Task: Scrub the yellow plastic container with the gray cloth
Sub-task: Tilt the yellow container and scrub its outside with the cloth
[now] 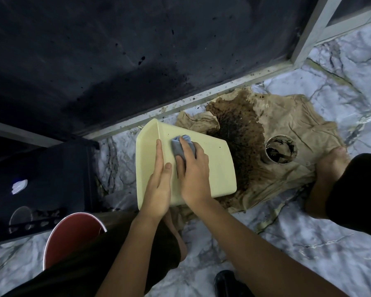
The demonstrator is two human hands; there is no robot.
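R hand (193, 168) grip: presses gray cloth (181, 146) flat on yellow plastic container (214, 168). L hand (159, 185) beside, steadies wall, fingers straight. Scrub underway; few dark specks left beyond grip.

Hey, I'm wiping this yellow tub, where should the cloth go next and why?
Probably slide the gray cloth under your right hand rightward across the yellow container: small dark specks still dot that side, while your left hand steadies it.

The right hand (194, 166) covers most of the gray cloth (181, 146); the red bucket (73, 232) is half hidden by a leg.
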